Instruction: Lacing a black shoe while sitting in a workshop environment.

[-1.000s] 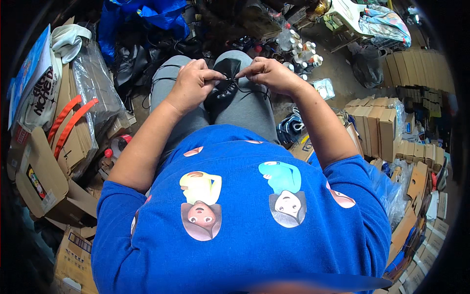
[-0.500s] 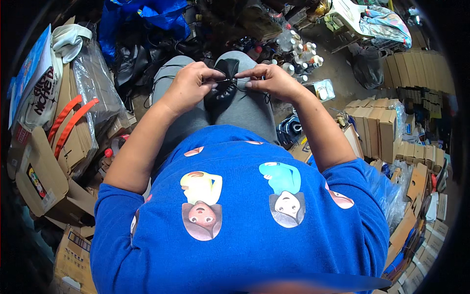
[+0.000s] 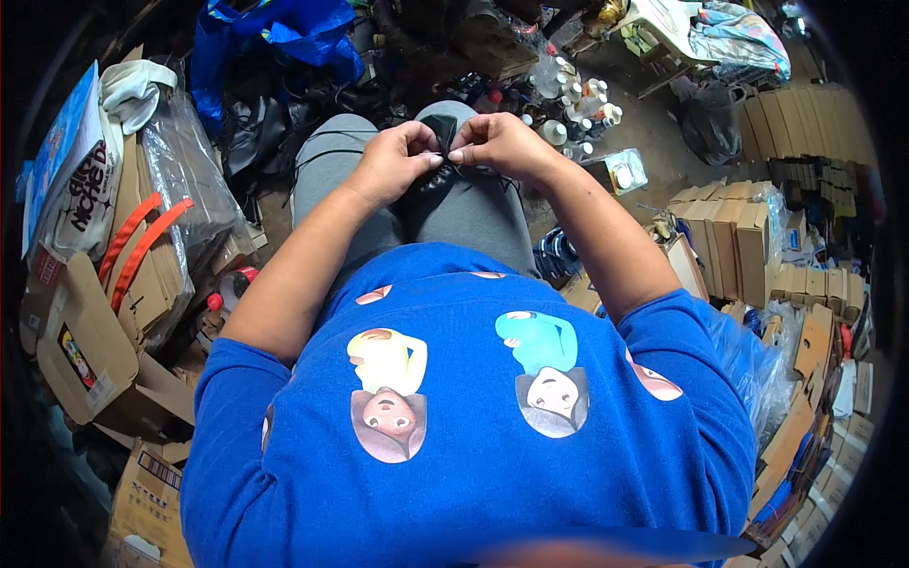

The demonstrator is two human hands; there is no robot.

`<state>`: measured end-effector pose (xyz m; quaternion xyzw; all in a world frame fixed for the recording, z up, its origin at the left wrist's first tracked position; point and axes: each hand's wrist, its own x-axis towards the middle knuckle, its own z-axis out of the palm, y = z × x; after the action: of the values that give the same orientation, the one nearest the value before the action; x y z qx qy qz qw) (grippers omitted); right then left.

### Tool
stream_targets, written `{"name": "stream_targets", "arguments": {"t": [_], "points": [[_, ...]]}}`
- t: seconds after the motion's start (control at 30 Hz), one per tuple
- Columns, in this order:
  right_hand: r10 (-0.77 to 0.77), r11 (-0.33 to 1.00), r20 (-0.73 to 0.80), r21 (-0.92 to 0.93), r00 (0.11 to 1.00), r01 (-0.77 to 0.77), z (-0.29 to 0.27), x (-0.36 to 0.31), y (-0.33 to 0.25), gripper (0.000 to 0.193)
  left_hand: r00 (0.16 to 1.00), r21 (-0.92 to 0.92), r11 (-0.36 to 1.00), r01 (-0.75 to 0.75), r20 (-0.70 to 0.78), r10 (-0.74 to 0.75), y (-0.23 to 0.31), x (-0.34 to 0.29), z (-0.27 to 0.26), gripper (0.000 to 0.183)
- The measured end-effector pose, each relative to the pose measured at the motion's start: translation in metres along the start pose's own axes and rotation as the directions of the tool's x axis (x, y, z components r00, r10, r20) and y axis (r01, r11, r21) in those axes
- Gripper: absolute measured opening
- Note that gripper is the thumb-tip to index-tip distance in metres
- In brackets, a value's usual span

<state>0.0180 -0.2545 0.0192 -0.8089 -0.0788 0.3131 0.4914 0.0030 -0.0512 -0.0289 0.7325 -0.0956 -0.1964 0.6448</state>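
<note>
A black lace-up shoe (image 3: 426, 196) rests between my thighs on my grey trousers, its dark tongue (image 3: 438, 125) standing up on the far side. My left hand (image 3: 401, 163) pinches at the lacing from the left, thumb against forefinger. From the right, my right hand (image 3: 497, 147) does the same, so the two sets of fingertips nearly meet over the shoe's opening. A thin black shoelace (image 3: 327, 152) trails across my left thigh. The bit of lace between the fingers is mostly hidden by them.
Black shoes (image 3: 248, 128) lie in a heap beyond my left knee, beside a blue bag (image 3: 284, 43). White-capped bottles (image 3: 579, 104) stand past my right knee. Cardboard boxes (image 3: 104, 350) crowd the left; stacked flat cartons (image 3: 724, 227) line the right.
Both hands have drawn closer together over the shoe, and their fingers have curled into tighter pinches. The right hand's forefinger, stretched out before, is now bent.
</note>
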Motion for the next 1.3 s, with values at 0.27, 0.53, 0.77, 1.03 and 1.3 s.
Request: {"name": "stream_targets", "arguments": {"t": [0.27, 0.53, 0.77, 1.03, 1.3], "points": [[-0.016, 0.977, 0.025, 0.213, 1.000, 0.010, -0.024, -0.003, 0.016, 0.015, 0.990, 0.300, 0.945, -0.130, -0.012, 0.140, 0.025, -0.018, -0.024, 0.011], [-0.066, 0.978, 0.003, -0.198, 0.998, 0.065, -0.016, -0.028, 0.010, 0.028, 0.997, 0.470, 0.881, -0.060, 0.063, 0.035, 0.040, -0.014, -0.015, 0.014], [-0.316, 0.937, -0.118, -0.198, 0.942, 0.289, -0.049, -0.028, 0.011, 0.018, 0.965, 0.620, 0.743, -0.252, 0.216, 0.147, 0.039, -0.005, -0.012, 0.016], [-0.517, 0.556, -0.164, -0.811, 0.840, 0.184, -0.038, -0.019, -0.008, 0.015, 0.976, 0.678, 0.710, -0.192, 0.206, 0.067, 0.047, -0.005, -0.015, 0.014], [-0.438, 0.214, 0.269, -0.896, 0.858, 0.390, -0.005, -0.009, -0.030, 0.005, 0.961, 0.670, 0.695, -0.259, 0.254, 0.114, 0.043, -0.014, -0.026, 0.012]]}}
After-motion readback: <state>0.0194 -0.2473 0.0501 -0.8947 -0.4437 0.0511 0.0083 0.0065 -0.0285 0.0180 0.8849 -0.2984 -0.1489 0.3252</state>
